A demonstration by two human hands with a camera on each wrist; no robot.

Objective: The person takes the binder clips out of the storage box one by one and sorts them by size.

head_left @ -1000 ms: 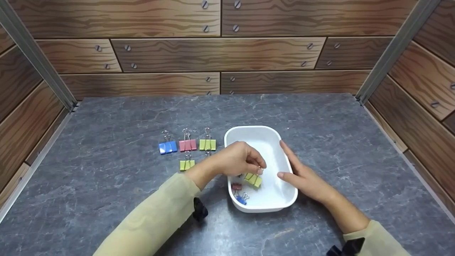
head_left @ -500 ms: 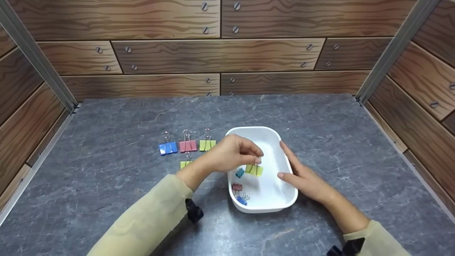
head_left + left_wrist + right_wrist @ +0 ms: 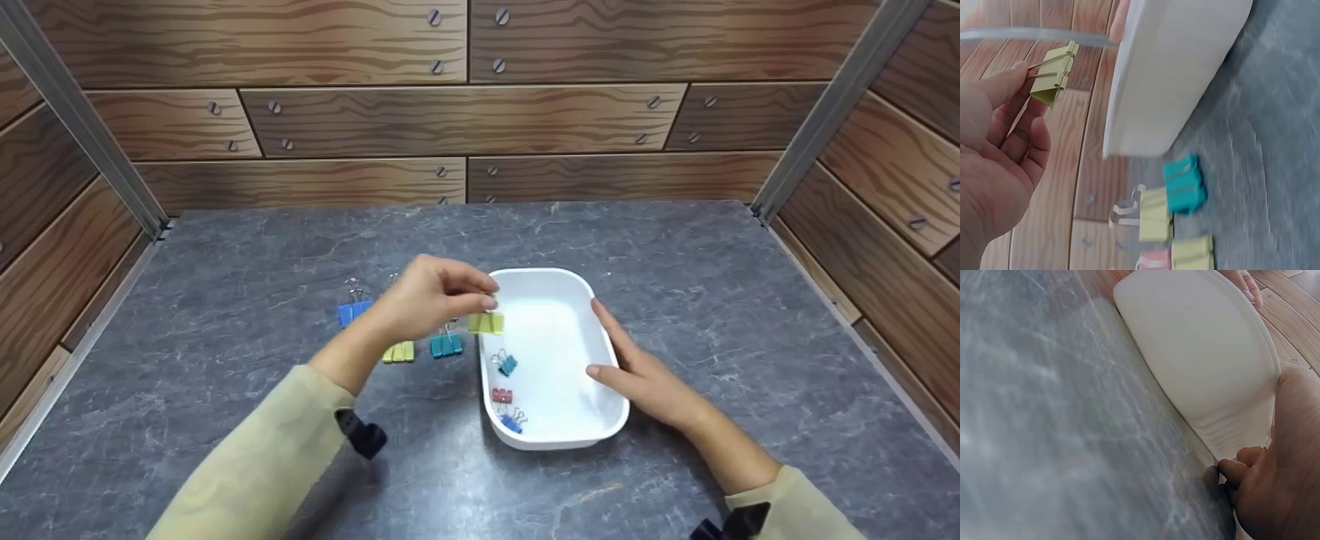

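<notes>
The left hand (image 3: 427, 300) pinches a yellow-green binder clip (image 3: 486, 323) by its wire handles, over the white tray's (image 3: 600, 420) near rim. The right hand (image 3: 641, 375), fingers straight, steadies the tray's far side. Several clips (image 3: 401, 351) already lie beside the left hand; three clips (image 3: 506, 394) remain inside, so roughly halfway.

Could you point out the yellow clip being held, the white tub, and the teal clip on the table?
Yellow clip (image 3: 486, 323): head view, on its yellow body below the fingers.
White tub (image 3: 561, 275): head view, on its far rim.
Teal clip (image 3: 446, 345): head view, on its teal body, left of the tub.
</notes>
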